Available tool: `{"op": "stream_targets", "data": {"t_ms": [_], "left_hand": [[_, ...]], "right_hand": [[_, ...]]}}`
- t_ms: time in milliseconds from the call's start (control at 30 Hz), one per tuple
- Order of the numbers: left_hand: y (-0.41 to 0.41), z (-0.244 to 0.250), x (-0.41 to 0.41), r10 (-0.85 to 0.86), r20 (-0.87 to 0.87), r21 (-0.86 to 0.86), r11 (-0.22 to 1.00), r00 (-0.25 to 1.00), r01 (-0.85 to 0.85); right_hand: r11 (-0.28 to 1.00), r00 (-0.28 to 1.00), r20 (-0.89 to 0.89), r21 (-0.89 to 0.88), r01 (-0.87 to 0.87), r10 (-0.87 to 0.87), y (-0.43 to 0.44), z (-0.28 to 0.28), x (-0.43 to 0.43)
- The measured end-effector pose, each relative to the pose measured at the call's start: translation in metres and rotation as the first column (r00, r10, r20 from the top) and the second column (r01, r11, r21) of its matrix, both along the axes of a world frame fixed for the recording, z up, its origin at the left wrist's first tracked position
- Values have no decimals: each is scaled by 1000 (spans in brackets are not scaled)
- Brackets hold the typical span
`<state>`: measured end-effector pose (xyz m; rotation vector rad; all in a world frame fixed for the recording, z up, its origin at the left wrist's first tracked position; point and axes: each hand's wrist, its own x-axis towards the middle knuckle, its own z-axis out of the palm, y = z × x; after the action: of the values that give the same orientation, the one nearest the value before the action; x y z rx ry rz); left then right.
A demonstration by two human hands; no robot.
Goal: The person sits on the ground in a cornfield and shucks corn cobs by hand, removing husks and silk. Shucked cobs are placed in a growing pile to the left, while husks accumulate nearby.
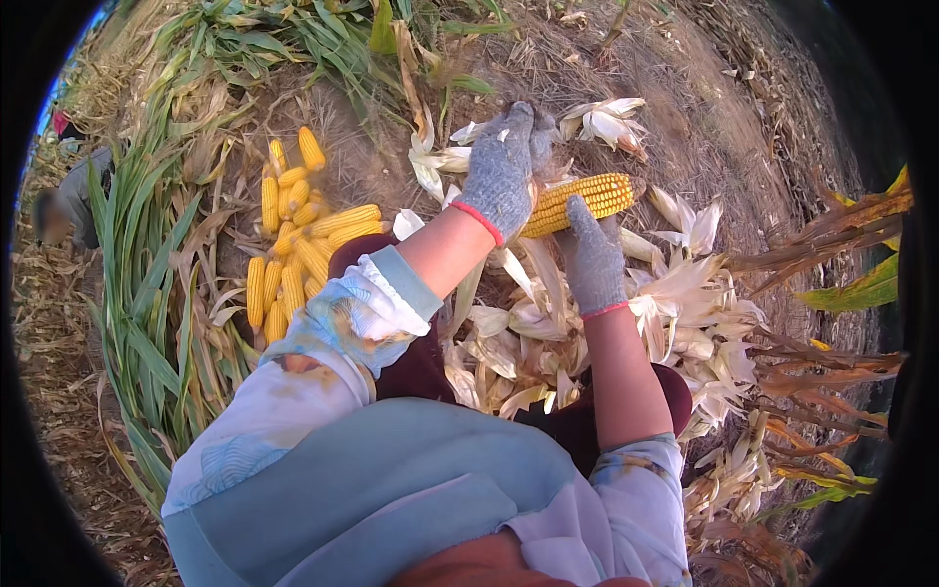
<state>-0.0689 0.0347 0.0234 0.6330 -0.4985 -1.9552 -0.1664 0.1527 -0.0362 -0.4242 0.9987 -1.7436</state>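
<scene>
A husked yellow ear of corn [579, 203] lies across the grasp of my right hand [596, 268], its thumb over the near side of the kernels. My left hand [502, 172] is just beyond and to the left of the ear, partly covering its left end. Its fingers point away from me and look curled, and whatever they may hold is hidden. Both hands wear grey knit gloves with red cuffs. Beneath the ear, pale corn husks [513, 330] are piled between my knees. To my left lies a heap of husked yellow corn ears [297, 235].
Green corn stalks and leaves [154, 308] curve along the left side. More husks [682, 330] lie on the right, near dry standing corn leaves [829, 374]. A loose husk [609, 125] rests farther out on the soil. Another person [77, 194] bends down at the far left.
</scene>
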Motion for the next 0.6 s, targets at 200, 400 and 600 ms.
{"op": "stream_targets", "data": {"t_ms": [200, 400, 600], "left_hand": [[-44, 7, 28, 104, 46, -101, 990, 993, -99], [-73, 8, 74, 80, -59, -156, 984, 995, -88], [-50, 26, 65, 618, 397, -764, 632, 679, -128]], "right_hand": [[967, 929, 271, 48, 248, -252, 2, -12, -44], [942, 861, 415, -25, 333, -294, 13, -5, -88], [880, 876, 115, -20, 474, -469, 7, -3, -85]]}}
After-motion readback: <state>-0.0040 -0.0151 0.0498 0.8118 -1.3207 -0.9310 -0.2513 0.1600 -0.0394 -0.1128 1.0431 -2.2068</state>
